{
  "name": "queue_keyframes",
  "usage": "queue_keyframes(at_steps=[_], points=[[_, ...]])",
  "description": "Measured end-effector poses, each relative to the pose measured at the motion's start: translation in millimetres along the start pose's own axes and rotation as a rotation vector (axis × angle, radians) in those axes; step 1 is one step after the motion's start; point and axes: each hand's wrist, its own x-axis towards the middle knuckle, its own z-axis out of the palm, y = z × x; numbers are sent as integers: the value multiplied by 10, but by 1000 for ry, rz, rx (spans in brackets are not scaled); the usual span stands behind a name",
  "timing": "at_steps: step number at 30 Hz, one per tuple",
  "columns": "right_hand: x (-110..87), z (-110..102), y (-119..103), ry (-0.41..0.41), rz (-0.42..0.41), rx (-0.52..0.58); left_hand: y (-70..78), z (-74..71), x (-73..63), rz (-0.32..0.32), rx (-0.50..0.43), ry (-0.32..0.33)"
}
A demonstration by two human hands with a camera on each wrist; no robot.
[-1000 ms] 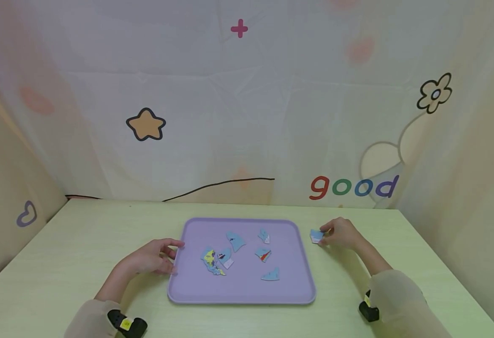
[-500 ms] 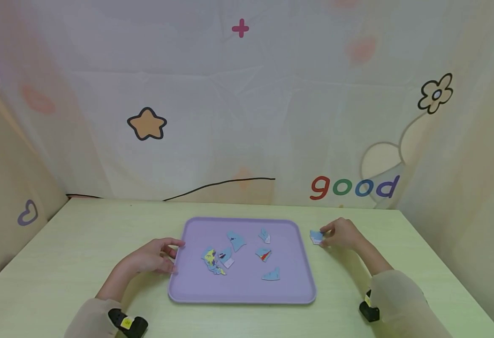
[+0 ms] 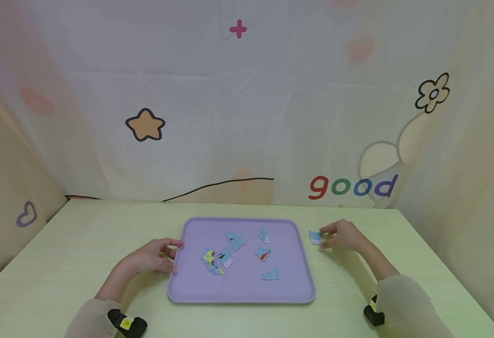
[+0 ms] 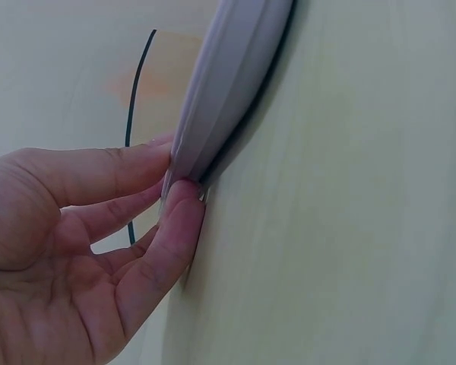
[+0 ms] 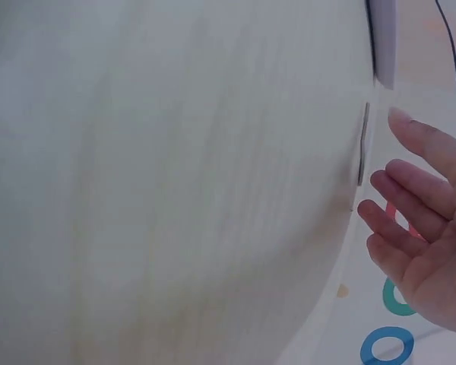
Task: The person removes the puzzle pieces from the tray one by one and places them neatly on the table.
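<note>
My left hand grips the left rim of a purple tray; in the left wrist view the fingers close on the tray's edge from both sides. To the right of the tray, a blue and white puzzle piece lies flat on the table. Beside it is my right hand, its thumb and fingers spread. The right wrist view shows that piece edge-on, with the hand holding nothing and its fingertips just off the piece.
Several puzzle pieces lie in the tray: a joined yellow and blue cluster at left, a blue piece at upper middle, a red-marked piece and a plain blue piece at right. A printed curtain stands behind the table.
My right hand has loosened from the blue and white puzzle piece, its wrist shifting slightly right and nearer me. The piece, the tray and my left hand stay put.
</note>
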Motion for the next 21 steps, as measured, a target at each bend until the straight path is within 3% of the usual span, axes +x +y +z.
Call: queue_keyframes(at_steps=[13, 21], points=[[-227, 63, -239, 11, -235, 130, 12, 12, -12, 6, -18, -6], [-314, 175, -476, -19, -324, 181, -1, 9, -2, 11, -27, -11]])
